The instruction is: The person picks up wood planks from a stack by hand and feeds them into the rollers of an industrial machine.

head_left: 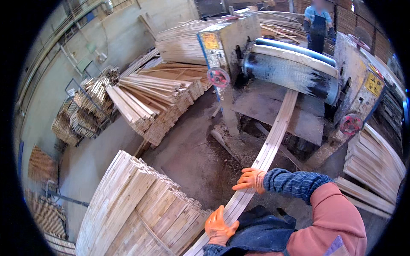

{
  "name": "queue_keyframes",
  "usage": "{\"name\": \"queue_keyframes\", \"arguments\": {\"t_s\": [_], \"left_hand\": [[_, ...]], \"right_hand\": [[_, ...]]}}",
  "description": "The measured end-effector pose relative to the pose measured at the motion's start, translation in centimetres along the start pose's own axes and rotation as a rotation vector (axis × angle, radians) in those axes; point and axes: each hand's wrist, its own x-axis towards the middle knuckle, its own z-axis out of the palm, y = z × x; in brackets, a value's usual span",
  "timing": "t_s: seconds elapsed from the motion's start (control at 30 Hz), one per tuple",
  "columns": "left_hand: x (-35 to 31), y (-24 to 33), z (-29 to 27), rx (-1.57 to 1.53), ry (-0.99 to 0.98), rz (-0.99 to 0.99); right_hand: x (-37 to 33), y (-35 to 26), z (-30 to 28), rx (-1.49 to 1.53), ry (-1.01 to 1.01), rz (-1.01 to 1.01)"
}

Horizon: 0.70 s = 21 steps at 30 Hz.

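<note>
Long pale wooden strips (273,143), lying side by side, run from the lower edge of the view up to a roller machine. Their far ends meet the machine beneath its wide glue-smeared roller (290,70). My left hand (220,226), in an orange glove, grips the strips close to my body, with the thumb on the right and fingers on the left. Farther along, my right hand (253,180), also gloved in orange, reaches across the top of the same strips and holds them, fingers pointing left. The undersides of both hands are hidden.
A big stack of wooden strips (128,205) stands left of my hands. More stacked strips (158,94) lie beyond it, and others (371,166) at the right. Red handwheels (218,77) sit on the machine's posts. A person (318,25) in an apron stands behind the machine.
</note>
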Motion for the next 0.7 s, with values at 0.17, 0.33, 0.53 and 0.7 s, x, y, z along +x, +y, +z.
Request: {"name": "queue_keyframes", "arguments": {"t_s": [0.17,0.33,0.53,0.7], "left_hand": [[-8.2,-5.1,-5.8,0.301,0.01,0.005],[-17.3,-11.6,-10.4,0.42,0.094,-0.254],[-11.8,-9.5,-6.9,0.446,0.101,-0.348],[-6.9,-3.1,-4.7,0.341,-0.101,-0.442]], "right_hand": [[-2.9,5.4,-2.6,-0.029,-0.019,0.02],[-4.3,8.2,-3.3,-0.08,0.144,0.301],[-2.7,4.3,-0.5,-0.079,0.272,0.42],[4.8,-6.2,-0.6,0.129,0.159,-0.154]]}}
